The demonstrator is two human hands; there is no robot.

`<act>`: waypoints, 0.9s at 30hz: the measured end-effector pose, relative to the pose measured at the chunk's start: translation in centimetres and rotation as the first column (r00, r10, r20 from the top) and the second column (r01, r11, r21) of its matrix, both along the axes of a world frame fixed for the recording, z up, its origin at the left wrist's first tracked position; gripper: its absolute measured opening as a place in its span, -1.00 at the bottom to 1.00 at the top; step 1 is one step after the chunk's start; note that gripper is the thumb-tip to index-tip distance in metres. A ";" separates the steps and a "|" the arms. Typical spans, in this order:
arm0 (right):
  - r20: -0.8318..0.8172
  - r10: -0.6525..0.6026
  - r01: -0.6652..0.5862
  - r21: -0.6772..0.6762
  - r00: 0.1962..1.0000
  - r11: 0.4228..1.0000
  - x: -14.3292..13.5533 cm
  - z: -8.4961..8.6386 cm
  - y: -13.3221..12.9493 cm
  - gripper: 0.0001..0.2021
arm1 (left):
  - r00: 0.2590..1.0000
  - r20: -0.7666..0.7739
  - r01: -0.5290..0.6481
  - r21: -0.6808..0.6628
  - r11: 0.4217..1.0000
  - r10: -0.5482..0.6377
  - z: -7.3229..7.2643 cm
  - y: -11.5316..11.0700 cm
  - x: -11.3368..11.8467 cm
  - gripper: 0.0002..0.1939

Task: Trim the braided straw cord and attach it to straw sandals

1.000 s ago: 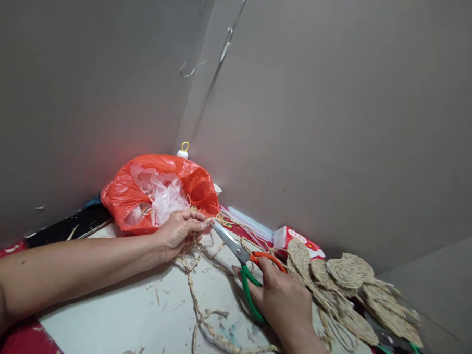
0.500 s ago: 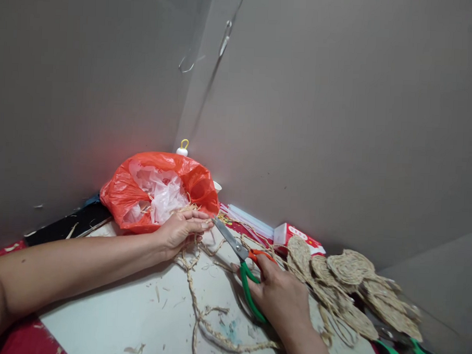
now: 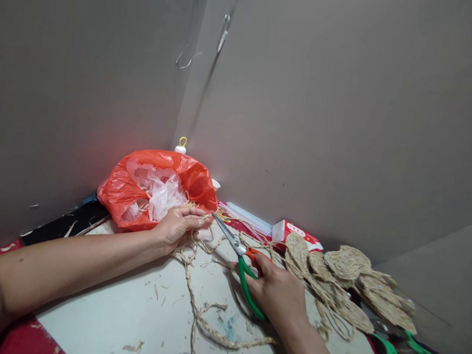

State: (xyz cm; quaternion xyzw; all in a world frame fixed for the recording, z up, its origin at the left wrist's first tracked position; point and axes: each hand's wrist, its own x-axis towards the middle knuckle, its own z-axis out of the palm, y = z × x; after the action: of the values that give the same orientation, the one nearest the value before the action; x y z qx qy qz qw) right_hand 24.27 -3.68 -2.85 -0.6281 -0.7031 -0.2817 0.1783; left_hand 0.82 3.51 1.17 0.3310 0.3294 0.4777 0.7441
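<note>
My left hand pinches a braided straw cord near its end, just in front of the red plastic bag. The cord hangs from the fingers and trails in loops over the white board. My right hand is wrapped round the handles, one green and one orange, of a pair of scissors. The blade tips point at the left fingertips, close to the held straw; I cannot tell whether they touch it.
A red plastic bag with a white bag inside stands behind my left hand. Coiled straw pieces lie at the right, beside a red and white box and green-handled scissors. A black flat object lies at the left.
Both hands keep nearly the same places, and the whole view has shifted slightly. The scissor blades look closer together than before.
</note>
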 end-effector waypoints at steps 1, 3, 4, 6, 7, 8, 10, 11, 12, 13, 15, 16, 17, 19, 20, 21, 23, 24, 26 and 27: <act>-0.039 -0.019 0.019 0.006 0.999 1.000 0.1 -0.1 0.0 -0.59 | 1.000 0.000 0.005 0.016 1.000 -0.005 -0.3 0.1 0.0 -0.82; -0.106 -0.063 0.064 0.015 0.992 0.998 0.3 -0.1 0.2 -0.58 | 1.000 -0.015 0.018 0.043 0.999 -0.018 -1.1 0.5 0.0 -0.80; -0.130 -0.083 0.085 0.014 0.988 0.996 0.4 -0.2 0.2 -0.57 | 0.999 -0.029 0.025 0.053 0.998 -0.023 -1.7 0.7 0.0 -0.80; -0.158 -0.109 0.108 -0.016 0.981 0.994 0.6 -0.2 0.4 -0.56 | 0.997 -0.069 0.046 0.065 0.997 -0.041 -2.7 1.2 0.1 -0.79; -0.161 -0.117 0.112 -0.041 0.980 0.993 0.7 -0.3 0.5 -0.56 | 0.995 -0.090 0.060 0.071 0.996 -0.053 -3.2 1.4 0.2 -0.79; -0.160 -0.121 0.111 -0.068 0.980 0.991 0.8 -0.3 0.6 -0.56 | 0.992 -0.110 0.071 0.077 0.994 -0.063 -3.5 1.6 0.2 -0.78; -0.146 -0.133 0.115 -0.129 0.980 0.985 0.9 -0.4 0.8 -0.56 | 0.987 -0.138 0.100 0.088 0.991 -0.087 -4.0 1.9 0.3 -0.75; -0.140 -0.147 0.124 -0.160 0.979 0.979 1.0 -0.5 0.9 -0.57 | 0.984 -0.144 0.115 0.097 0.989 -0.101 -4.1 2.0 0.3 -0.73; -0.135 -0.170 0.143 -0.186 0.976 0.972 1.1 -0.5 1.0 -0.58 | 0.982 -0.150 0.128 0.107 0.986 -0.112 -4.2 2.0 0.3 -0.71; -0.132 -0.196 0.166 -0.209 0.972 0.964 1.1 -0.5 1.0 -0.58 | 0.980 -0.159 0.139 0.119 0.983 -0.119 -4.2 2.1 0.3 -0.69; -0.137 -0.250 0.212 -0.245 0.958 0.946 1.3 -0.4 1.1 -0.59 | 0.973 -0.197 0.153 0.152 0.976 -0.121 -4.2 2.0 0.3 -0.67; -0.145 -0.272 0.229 -0.259 0.951 0.938 1.3 -0.3 1.1 -0.59 | 0.967 -0.226 0.157 0.174 0.972 -0.116 -4.2 2.0 0.3 -0.67; -0.155 -0.290 0.242 -0.270 0.945 0.932 1.3 -0.3 1.1 -0.59 | 0.959 -0.259 0.166 0.195 0.967 -0.113 -4.2 1.9 0.3 -0.67; -0.180 -0.313 0.256 -0.285 0.932 0.924 1.4 -0.1 1.2 -0.60 | 0.940 -0.323 0.192 0.233 0.953 -0.111 -4.0 1.7 0.3 -0.65; -0.197 -0.322 0.258 -0.294 0.926 0.920 1.4 0.0 1.2 -0.60 | 0.930 -0.351 0.207 0.249 0.946 -0.111 -3.9 1.6 0.3 -0.63; -0.215 -0.328 0.256 -0.305 0.920 0.917 1.4 0.0 1.3 -0.59 | 0.920 -0.375 0.222 0.264 0.939 -0.112 -3.9 1.6 0.4 -0.62; -0.250 -0.335 0.248 -0.322 0.909 0.914 1.4 0.1 1.4 -0.58 | 0.907 -0.406 0.245 0.297 0.923 -0.110 -3.8 1.6 0.3 -0.59; -0.262 -0.337 0.247 -0.325 0.904 0.913 1.4 0.1 1.4 -0.58 | 0.903 -0.416 0.253 0.315 0.915 -0.107 -3.8 1.6 0.3 -0.58; -0.281 -0.344 0.253 -0.313 0.896 0.915 1.4 0.2 1.6 -0.58 | 0.894 -0.437 0.267 0.336 0.903 -0.101 -3.9 1.8 0.3 -0.57; -0.289 -0.349 0.260 -0.304 0.892 0.917 1.4 0.2 1.7 -0.58 | 0.887 -0.451 0.274 0.339 0.900 -0.100 -4.1 2.0 0.3 -0.57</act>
State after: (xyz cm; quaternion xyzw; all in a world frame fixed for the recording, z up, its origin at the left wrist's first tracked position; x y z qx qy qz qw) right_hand 25.68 -1.99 -2.69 -0.7877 -0.5846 -0.1012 0.1662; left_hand 1.07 5.50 -2.90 0.5998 0.3459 0.3752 0.6163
